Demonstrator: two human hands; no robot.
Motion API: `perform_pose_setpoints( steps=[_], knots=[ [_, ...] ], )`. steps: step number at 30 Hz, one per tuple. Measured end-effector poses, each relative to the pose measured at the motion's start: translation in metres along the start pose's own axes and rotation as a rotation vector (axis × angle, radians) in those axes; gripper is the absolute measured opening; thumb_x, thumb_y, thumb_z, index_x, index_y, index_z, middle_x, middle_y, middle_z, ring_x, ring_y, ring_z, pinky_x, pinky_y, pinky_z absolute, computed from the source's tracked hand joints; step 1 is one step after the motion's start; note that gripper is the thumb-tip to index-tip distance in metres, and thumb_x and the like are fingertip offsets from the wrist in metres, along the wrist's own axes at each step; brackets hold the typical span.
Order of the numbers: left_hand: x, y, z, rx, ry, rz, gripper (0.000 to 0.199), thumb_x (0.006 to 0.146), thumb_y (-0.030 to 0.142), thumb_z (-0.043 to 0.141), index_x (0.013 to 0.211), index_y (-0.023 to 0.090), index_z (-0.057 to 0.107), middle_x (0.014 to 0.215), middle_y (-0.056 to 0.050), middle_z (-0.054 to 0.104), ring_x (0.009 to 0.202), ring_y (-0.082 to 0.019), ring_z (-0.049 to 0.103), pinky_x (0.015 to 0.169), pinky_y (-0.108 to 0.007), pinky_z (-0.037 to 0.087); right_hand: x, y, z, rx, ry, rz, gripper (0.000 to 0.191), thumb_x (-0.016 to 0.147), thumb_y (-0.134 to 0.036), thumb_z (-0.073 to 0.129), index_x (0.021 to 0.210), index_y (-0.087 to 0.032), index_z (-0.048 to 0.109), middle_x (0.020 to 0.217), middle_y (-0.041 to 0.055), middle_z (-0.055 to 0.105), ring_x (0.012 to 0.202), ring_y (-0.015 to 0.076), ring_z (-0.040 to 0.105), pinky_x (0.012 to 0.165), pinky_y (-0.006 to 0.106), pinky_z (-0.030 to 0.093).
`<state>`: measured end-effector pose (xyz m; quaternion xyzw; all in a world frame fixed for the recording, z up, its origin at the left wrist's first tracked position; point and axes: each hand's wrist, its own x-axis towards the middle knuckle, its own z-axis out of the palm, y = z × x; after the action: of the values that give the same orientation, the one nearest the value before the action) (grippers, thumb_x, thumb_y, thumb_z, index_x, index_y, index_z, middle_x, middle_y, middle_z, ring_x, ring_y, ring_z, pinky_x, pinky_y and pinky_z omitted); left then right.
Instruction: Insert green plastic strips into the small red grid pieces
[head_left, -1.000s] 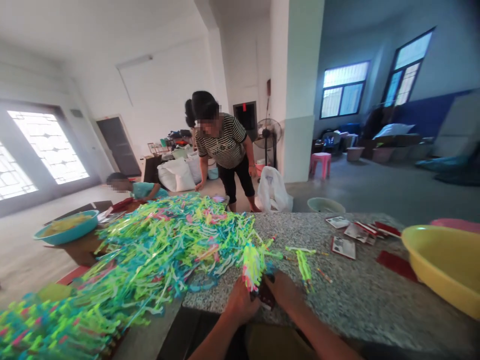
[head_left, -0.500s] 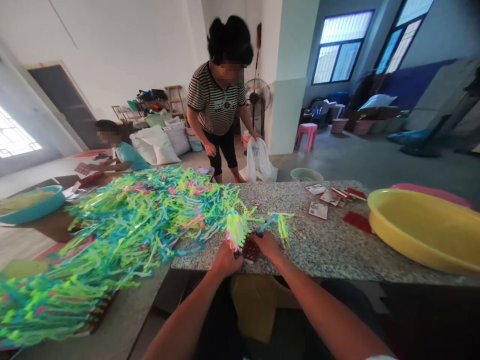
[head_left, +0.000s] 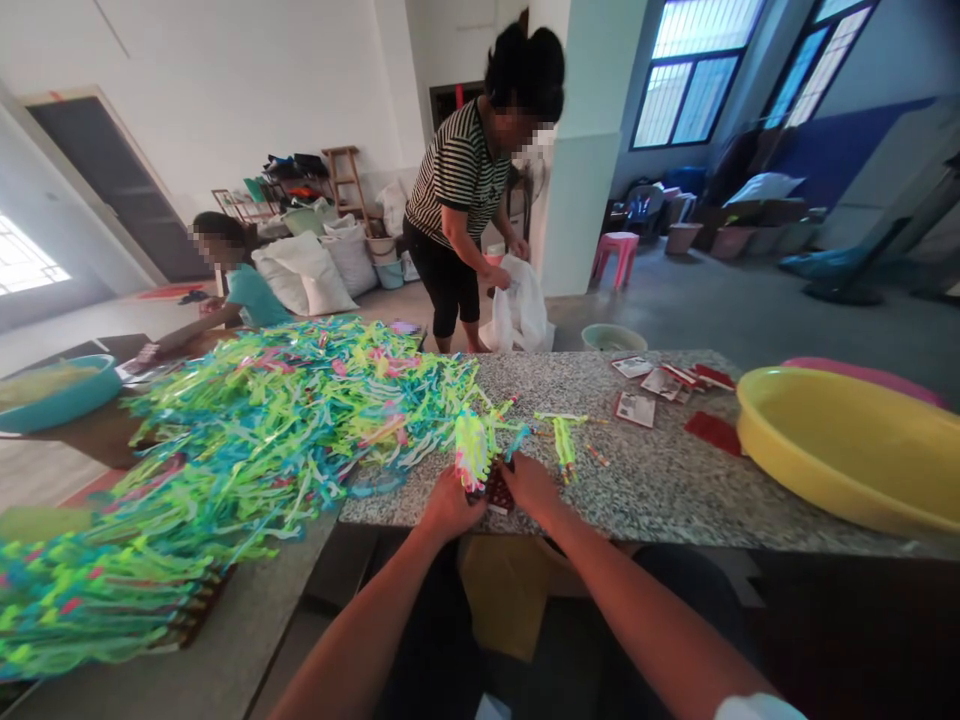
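My left hand (head_left: 453, 506) is closed on the left edge of a small dark red holed card (head_left: 499, 492) at the granite table's front edge. A bunch of yellow-green and white strips (head_left: 472, 448) with pink ends stands up from the card beside that hand. My right hand (head_left: 532, 488) is at the card's right side, fingers pinched on a short blue strip (head_left: 516, 440). The fingertips are partly hidden. A few loose yellow-green strips (head_left: 564, 442) lie just beyond my right hand. To the left spreads a large heap of neon green, blue and pink strips (head_left: 315, 410).
A yellow basin (head_left: 840, 500) stands on the right of the granite table (head_left: 645, 500). Red-edged printed cards (head_left: 636, 408) and a red card (head_left: 712, 432) lie near it. Across the table a person (head_left: 465, 190) bends over a white bag (head_left: 519, 305). Another person (head_left: 255, 290) sits at far left.
The blue strip, earlier lying out toward the loose yellow-green ones, now stands at my right fingertips. The person opposite has bent lower, with both hands at the white bag.
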<state>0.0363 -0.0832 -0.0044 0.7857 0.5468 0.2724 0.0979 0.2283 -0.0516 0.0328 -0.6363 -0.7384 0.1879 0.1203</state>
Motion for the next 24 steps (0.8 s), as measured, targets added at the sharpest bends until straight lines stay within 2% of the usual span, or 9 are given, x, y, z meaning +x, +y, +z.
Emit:
perform_pose_setpoints(
  steps=[5,10,17,21,24],
  knots=[
    [0.000,-0.002,0.002,-0.007,-0.003,0.020,0.037,0.080,0.024,0.068,0.117,0.019,0.070,0.115,-0.010,0.074,0.118,-0.029,0.065,0.113,-0.044,0.048,-0.005,-0.010,-0.008,-0.075,-0.026,-0.024,0.037,0.109,-0.038,0.041,0.120,-0.012,0.064,0.109,0.0187,0.076,0.103,0.0273,0.073,0.083,0.032,0.047],
    [0.000,-0.003,0.002,-0.001,-0.002,0.023,0.036,0.080,0.025,0.069,0.116,0.019,0.071,0.112,-0.011,0.074,0.115,-0.030,0.066,0.113,-0.046,0.047,-0.001,-0.018,-0.015,-0.057,-0.054,0.030,0.040,0.108,-0.038,0.044,0.119,-0.008,0.068,0.111,0.0221,0.075,0.107,0.0299,0.073,0.085,0.033,0.049],
    [0.000,-0.003,0.001,-0.003,0.011,0.027,0.039,0.080,0.024,0.069,0.118,0.018,0.070,0.122,-0.012,0.073,0.121,-0.030,0.064,0.113,-0.044,0.047,0.004,-0.018,-0.007,-0.006,-0.043,0.062,0.040,0.107,-0.038,0.047,0.119,-0.007,0.069,0.112,0.0229,0.075,0.108,0.0302,0.072,0.087,0.034,0.049],
    [0.000,-0.003,0.002,-0.010,0.013,0.040,0.041,0.083,0.026,0.067,0.123,0.016,0.068,0.124,-0.013,0.072,0.123,-0.030,0.063,0.115,-0.045,0.046,0.006,-0.008,-0.004,0.167,-0.042,0.082,0.036,0.106,-0.038,0.051,0.112,-0.009,0.072,0.112,0.0195,0.076,0.109,0.0276,0.072,0.086,0.030,0.049],
    [0.000,-0.002,0.002,-0.019,0.009,0.039,0.040,0.083,0.027,0.067,0.122,0.017,0.068,0.122,-0.013,0.073,0.121,-0.029,0.065,0.116,-0.045,0.045,0.007,0.000,-0.005,0.295,-0.098,0.108,0.032,0.105,-0.034,0.052,0.103,-0.011,0.074,0.098,0.0148,0.079,0.093,0.0224,0.075,0.073,0.024,0.050]
  ],
)
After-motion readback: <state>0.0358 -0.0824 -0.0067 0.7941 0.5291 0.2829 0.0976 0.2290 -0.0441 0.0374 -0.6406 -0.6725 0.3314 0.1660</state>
